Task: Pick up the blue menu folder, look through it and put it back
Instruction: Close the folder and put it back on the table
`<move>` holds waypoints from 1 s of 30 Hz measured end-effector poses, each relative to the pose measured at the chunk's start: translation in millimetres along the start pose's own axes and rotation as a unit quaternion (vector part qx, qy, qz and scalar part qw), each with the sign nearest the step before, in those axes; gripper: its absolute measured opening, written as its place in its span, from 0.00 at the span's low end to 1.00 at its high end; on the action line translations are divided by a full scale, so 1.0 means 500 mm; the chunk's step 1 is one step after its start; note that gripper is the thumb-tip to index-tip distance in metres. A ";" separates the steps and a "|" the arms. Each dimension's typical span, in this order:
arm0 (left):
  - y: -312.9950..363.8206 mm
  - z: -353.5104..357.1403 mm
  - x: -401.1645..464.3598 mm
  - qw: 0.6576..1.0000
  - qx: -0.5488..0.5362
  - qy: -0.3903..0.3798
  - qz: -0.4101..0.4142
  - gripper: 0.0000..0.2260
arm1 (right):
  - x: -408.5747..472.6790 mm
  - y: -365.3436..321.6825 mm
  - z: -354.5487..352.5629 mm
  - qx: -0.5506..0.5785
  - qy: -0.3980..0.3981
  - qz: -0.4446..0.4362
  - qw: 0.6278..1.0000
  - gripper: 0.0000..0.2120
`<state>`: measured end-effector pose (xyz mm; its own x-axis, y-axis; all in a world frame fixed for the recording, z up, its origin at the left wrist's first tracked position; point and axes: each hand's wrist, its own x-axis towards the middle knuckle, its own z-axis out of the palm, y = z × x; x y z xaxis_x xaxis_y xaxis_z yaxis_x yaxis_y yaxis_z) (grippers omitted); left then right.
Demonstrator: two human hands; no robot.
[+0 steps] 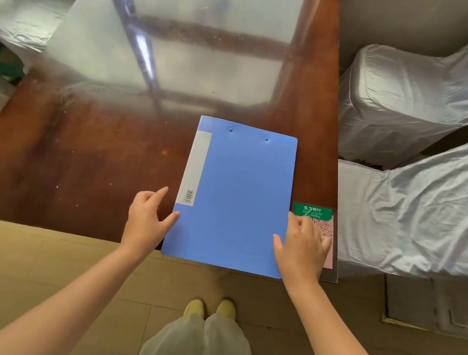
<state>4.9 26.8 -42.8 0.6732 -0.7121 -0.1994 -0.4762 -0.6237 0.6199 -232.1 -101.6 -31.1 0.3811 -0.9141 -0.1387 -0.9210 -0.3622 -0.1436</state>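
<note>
The blue menu folder (236, 195) lies closed and flat on the glossy brown table (79, 155), near its front right corner, with a grey spine label along its left side. My left hand (147, 219) is at the folder's lower left edge, fingers spread, thumb touching the edge. At the lower right edge my right hand (302, 247) has its fingers spread and its thumb on the cover. Neither hand has closed around the folder.
A green and pink card with a QR code (324, 220) lies on the table right of the folder, partly under my right hand. Chairs in grey covers (416, 112) stand along the right side and far left. The folder's near edge slightly overhangs the table's front edge.
</note>
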 end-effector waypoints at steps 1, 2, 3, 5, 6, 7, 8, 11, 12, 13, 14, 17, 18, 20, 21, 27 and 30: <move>0.003 -0.002 -0.012 0.998 0.025 0.026 0.058 0.26 | -0.009 -0.001 -0.002 0.012 0.005 -0.038 0.999 0.24; 0.007 -0.003 -0.025 0.988 0.057 0.031 0.139 0.27 | -0.022 -0.001 -0.002 0.021 0.003 -0.089 0.996 0.25; 0.008 -0.001 -0.039 0.969 0.098 0.013 0.226 0.28 | -0.037 0.000 0.000 0.020 -0.004 -0.142 0.990 0.26; 0.009 0.012 -0.063 0.912 0.201 -0.052 0.354 0.28 | -0.066 0.008 0.007 -0.013 -0.045 -0.224 0.974 0.29; 0.008 0.020 -0.071 0.888 0.244 -0.085 0.381 0.28 | -0.074 0.012 0.012 -0.035 -0.072 -0.248 0.966 0.30; 0.008 0.027 -0.074 0.874 0.273 -0.109 0.387 0.27 | -0.078 0.015 0.016 -0.052 -0.092 -0.262 0.959 0.31; 0.009 0.032 -0.074 0.869 0.287 -0.121 0.384 0.27 | -0.078 0.018 0.019 -0.062 -0.097 -0.269 0.956 0.31; 0.011 0.039 -0.064 0.870 0.293 -0.128 0.376 0.25 | -0.060 0.020 0.022 -0.075 -0.070 -0.291 0.951 0.29; 0.010 0.041 -0.061 0.871 0.295 -0.127 0.372 0.25 | -0.053 0.021 0.022 -0.076 -0.060 -0.297 0.950 0.29; 0.010 0.043 -0.057 0.872 0.297 -0.126 0.368 0.24 | -0.047 0.021 0.023 -0.074 -0.053 -0.301 0.949 0.29; 0.010 0.044 -0.055 0.873 0.299 -0.126 0.365 0.24 | -0.042 0.021 0.022 -0.069 -0.049 -0.302 0.950 0.29; 0.011 0.046 -0.049 0.874 0.299 -0.128 0.362 0.25 | -0.036 0.022 0.025 -0.056 -0.050 -0.298 0.952 0.30; 0.012 0.044 -0.048 0.874 0.297 -0.130 0.361 0.25 | -0.035 0.023 0.026 -0.055 -0.052 -0.299 0.951 0.30; 0.012 0.041 -0.046 0.875 0.295 -0.130 0.362 0.25 | -0.033 0.026 0.026 -0.050 -0.052 -0.302 0.951 0.30; 0.011 0.041 -0.045 0.874 0.294 -0.128 0.364 0.25 | -0.031 0.028 0.025 -0.044 -0.051 -0.303 0.950 0.29; 0.001 0.042 -0.038 0.876 0.285 -0.127 0.368 0.25 | -0.019 0.039 0.019 -0.012 -0.050 -0.318 0.947 0.29; -0.008 0.047 -0.037 0.871 0.294 -0.120 0.375 0.24 | -0.015 0.041 0.021 -0.017 -0.040 -0.329 0.943 0.29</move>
<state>-18.6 34.8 -59.5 -0.0554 -0.9933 -0.1017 -0.9860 0.0384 0.1621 -252.8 -100.1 -43.4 0.8746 -0.4737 -0.1034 -0.4848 -0.8530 -0.1933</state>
